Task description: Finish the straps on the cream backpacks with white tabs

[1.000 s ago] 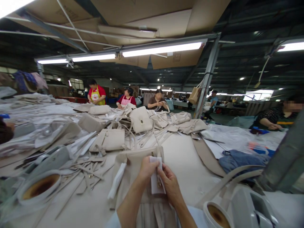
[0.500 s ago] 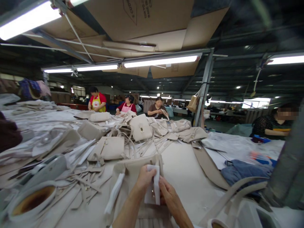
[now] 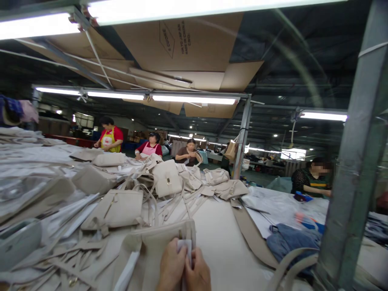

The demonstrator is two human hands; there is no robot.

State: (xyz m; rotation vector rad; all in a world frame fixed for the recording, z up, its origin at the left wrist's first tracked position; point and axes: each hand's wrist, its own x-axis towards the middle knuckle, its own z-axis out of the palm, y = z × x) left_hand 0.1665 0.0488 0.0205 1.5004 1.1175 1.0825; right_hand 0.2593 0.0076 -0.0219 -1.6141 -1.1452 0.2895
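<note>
Handbag (image 3: 153, 250) in beige lies on the worktable (image 3: 215, 234) beneath both hands, a white strip (image 3: 127, 270) along its left side; its contents cannot be made out. Left hand (image 3: 171, 262) and right hand (image 3: 197, 270), side by side, pinch a white sheet (image 3: 185, 243), its top rising between them. Beyond sits a clasped bag (image 3: 162, 188) among piled others.

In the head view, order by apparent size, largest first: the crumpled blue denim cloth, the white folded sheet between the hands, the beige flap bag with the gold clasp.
Crumpled blue denim cloth
Beige flap bag with gold clasp
White folded sheet, partly hidden
</note>
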